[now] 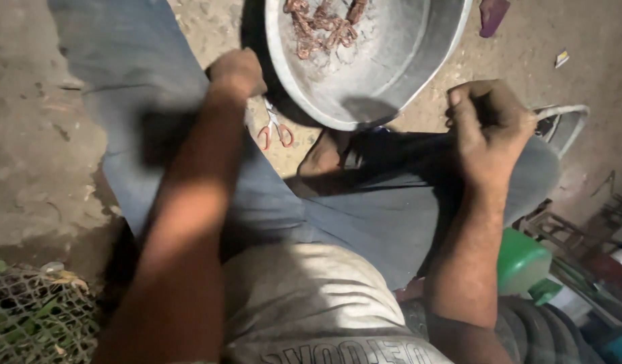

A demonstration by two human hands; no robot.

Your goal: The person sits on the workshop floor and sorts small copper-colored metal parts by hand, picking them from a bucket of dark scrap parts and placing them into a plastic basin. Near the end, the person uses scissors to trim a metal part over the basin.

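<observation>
My left hand [237, 72] is a closed fist by my left knee, next to the rim of a large metal basin [385, 74]. What it holds, if anything, is hidden. My right hand [489, 128] is clenched on the dark trouser cloth [405, 155] over my right knee. The basin sits on the dirt floor ahead of me and holds a tangle of rusty chain pieces [321, 25]. Small scissors with red handles [276, 129] lie on the ground just below my left hand.
My bare foot [324, 162] rests under the basin's near edge. A green plastic object [523, 259] and dark clutter lie at the right. Wire mesh [34, 317] fills the lower left corner. A sandal [560, 125] lies at the right.
</observation>
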